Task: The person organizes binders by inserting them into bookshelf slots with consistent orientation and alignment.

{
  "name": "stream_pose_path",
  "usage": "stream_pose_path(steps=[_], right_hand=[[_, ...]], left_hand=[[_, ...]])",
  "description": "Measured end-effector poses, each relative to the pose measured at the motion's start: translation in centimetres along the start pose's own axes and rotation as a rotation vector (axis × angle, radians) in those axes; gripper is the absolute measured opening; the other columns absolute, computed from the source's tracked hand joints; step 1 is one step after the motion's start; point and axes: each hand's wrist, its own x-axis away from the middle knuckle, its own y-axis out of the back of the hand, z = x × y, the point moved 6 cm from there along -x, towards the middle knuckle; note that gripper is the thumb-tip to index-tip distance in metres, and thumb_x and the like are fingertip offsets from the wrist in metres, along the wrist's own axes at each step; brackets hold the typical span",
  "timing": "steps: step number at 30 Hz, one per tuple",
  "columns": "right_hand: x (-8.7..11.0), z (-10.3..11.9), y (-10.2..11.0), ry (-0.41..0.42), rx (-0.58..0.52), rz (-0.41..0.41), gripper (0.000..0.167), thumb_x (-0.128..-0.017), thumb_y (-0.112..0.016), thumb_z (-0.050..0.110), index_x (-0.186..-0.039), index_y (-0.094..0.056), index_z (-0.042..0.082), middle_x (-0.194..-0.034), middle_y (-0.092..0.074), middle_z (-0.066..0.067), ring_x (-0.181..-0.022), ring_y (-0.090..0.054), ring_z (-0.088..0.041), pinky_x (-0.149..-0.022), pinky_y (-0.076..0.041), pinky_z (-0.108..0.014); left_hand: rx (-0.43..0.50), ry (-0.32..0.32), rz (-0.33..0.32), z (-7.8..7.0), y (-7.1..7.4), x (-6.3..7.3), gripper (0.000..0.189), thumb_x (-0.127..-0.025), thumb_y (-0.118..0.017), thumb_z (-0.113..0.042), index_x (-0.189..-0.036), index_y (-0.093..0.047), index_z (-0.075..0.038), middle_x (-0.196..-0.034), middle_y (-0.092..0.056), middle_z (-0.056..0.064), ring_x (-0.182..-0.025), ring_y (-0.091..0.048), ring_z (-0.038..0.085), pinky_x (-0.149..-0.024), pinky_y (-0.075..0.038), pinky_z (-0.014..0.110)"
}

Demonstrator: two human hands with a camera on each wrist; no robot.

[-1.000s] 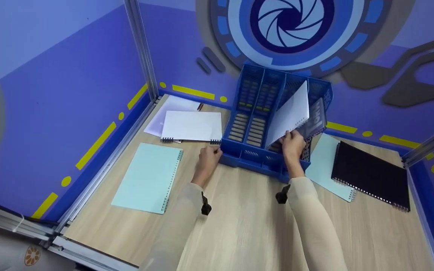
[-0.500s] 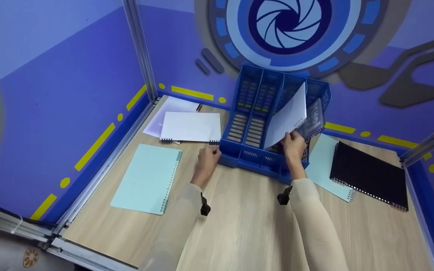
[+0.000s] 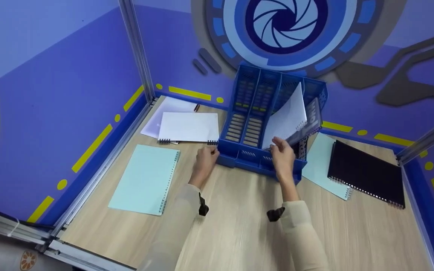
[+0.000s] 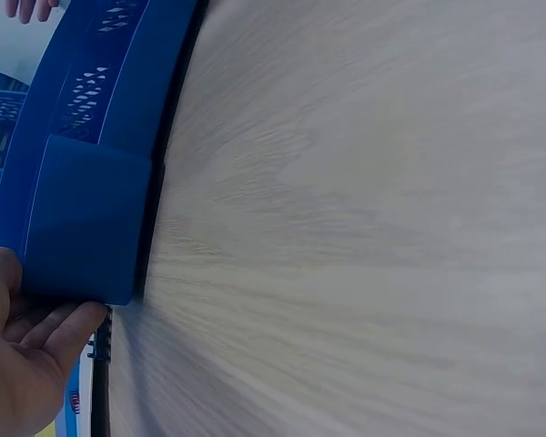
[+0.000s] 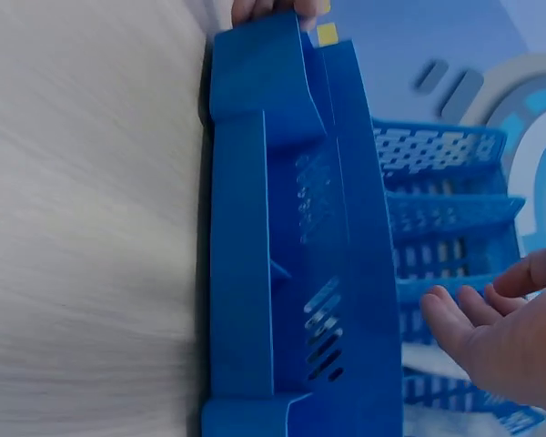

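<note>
A blue desktop file organizer [image 3: 228, 158] with several upright compartments stands at the back of the table. My left hand [image 3: 205, 162] grips its front left corner, thumb and fingers around the edge in the left wrist view. My right hand [image 3: 283, 158] is over the organizer's front wall, fingers loosely bent with nothing between them; the right wrist view shows these fingers [image 5: 450, 314] apart from any notebook. A white spiral notebook [image 3: 286, 116] leans in a right-hand compartment, its coil facing right. Beside it, a dark-covered spiral notebook [image 3: 315, 116] tilts in the rightmost compartment.
To the left lie a pale green spiral notebook [image 3: 143, 178], a white one [image 3: 188, 126] and a lilac one [image 3: 153, 122] partly under it. On the right, a black spiral notebook [image 3: 367, 171] overlaps another pale green one [image 3: 320, 162]. Walls stand behind and at both sides.
My right hand has let go of the white notebook and drawn back toward the organizer's front edge. The notebook stays leaning in the compartment. My left hand keeps its place at the corner.
</note>
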Motion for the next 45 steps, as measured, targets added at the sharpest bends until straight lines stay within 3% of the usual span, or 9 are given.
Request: stream_pose_path(steps=[5,12,15,18,22,25,31,39,45], right_hand=[[2.9,0.9,-0.6,0.094,0.160,0.040,0.034,-0.102,-0.050,0.005,-0.134,-0.062,0.001,-0.133,-0.065,-0.018,-0.122,-0.061,-0.030,-0.102,-0.048,-0.043],[6.5,0.7,-1.4,0.154,0.230,0.069,0.031,-0.099,-0.054,0.003,-0.126,-0.069,0.003,-0.124,-0.071,-0.014,-0.115,-0.067,-0.027,-0.096,-0.051,-0.044],[7.9,0.3,-1.9,0.155,0.238,0.093,0.029,-0.098,-0.056,0.004,-0.124,-0.070,0.004,-0.122,-0.071,-0.014,-0.113,-0.067,-0.027,-0.096,-0.052,-0.045],[9.1,0.0,-2.3,0.139,0.216,0.122,0.029,-0.098,-0.056,0.003,-0.124,-0.070,0.003,-0.124,-0.070,-0.015,-0.116,-0.066,-0.029,-0.099,-0.051,-0.045],[10.3,-0.5,-2.5,0.119,0.174,0.143,0.029,-0.098,-0.054,0.000,-0.123,-0.069,-0.001,-0.123,-0.069,-0.019,-0.117,-0.066,-0.032,-0.100,-0.051,-0.046],[10.9,-0.8,-2.5,0.128,0.166,0.138,0.028,-0.097,-0.054,-0.002,-0.119,-0.070,-0.002,-0.119,-0.070,-0.021,-0.113,-0.067,-0.033,-0.098,-0.052,-0.048],[12.5,-1.5,-2.9,0.152,0.175,0.166,0.027,-0.096,-0.055,-0.004,-0.117,-0.072,0.000,-0.116,-0.072,-0.018,-0.110,-0.069,-0.032,-0.094,-0.054,-0.048],[13.5,-2.3,-3.0,0.144,0.184,0.194,0.027,-0.096,-0.056,-0.003,-0.116,-0.073,0.003,-0.114,-0.073,-0.014,-0.109,-0.069,-0.029,-0.093,-0.055,-0.046],[13.7,-2.6,-2.6,0.119,0.188,0.186,0.027,-0.095,-0.056,-0.003,-0.115,-0.073,0.004,-0.115,-0.073,-0.013,-0.110,-0.069,-0.028,-0.093,-0.055,-0.045]], left_hand=[[0.005,-0.006,-0.003,0.0,0.0,0.2,0.028,-0.099,-0.060,-0.018,-0.072,-0.054,-0.019,-0.070,-0.046,-0.009,-0.063,-0.044,0.010,-0.056,-0.032,0.031],[0.016,-0.030,0.036,-0.1,-0.1,-0.3,0.027,-0.102,-0.058,-0.016,-0.075,-0.060,-0.011,-0.073,-0.050,-0.005,-0.065,-0.045,0.012,-0.060,-0.036,0.031],[0.030,-0.065,0.081,-0.1,0.1,-0.7,0.023,-0.104,-0.056,-0.015,-0.098,-0.075,-0.003,-0.091,-0.069,0.003,-0.081,-0.061,0.016,-0.070,-0.048,0.031],[0.084,-0.121,0.133,-0.2,0.6,-0.4,0.031,-0.104,-0.055,-0.011,-0.129,-0.066,0.004,-0.122,-0.069,0.018,-0.110,-0.068,0.026,-0.091,-0.055,0.036],[0.108,-0.130,0.193,-0.6,1.6,1.6,0.042,-0.103,-0.054,-0.007,-0.144,-0.052,0.003,-0.133,-0.063,0.023,-0.122,-0.063,0.033,-0.098,-0.052,0.041],[0.040,-0.119,0.212,-1.4,2.6,3.5,0.046,-0.102,-0.055,-0.007,-0.147,-0.051,-0.003,-0.134,-0.064,0.019,-0.122,-0.063,0.031,-0.098,-0.053,0.042],[-0.191,-0.196,0.128,-1.8,5.5,7.3,0.046,-0.099,-0.057,-0.006,-0.145,-0.052,-0.003,-0.135,-0.062,0.021,-0.123,-0.062,0.036,-0.099,-0.051,0.046],[-0.428,-0.167,0.092,2.1,9.2,11.4,0.051,-0.097,-0.060,-0.008,-0.147,-0.050,-0.002,-0.141,-0.056,0.022,-0.128,-0.056,0.042,-0.101,-0.048,0.050],[-0.508,-0.018,0.148,5.3,11.4,13.5,0.062,-0.096,-0.066,-0.018,-0.151,-0.042,0.000,-0.151,-0.042,0.029,-0.137,-0.038,0.056,-0.111,-0.031,0.065]])
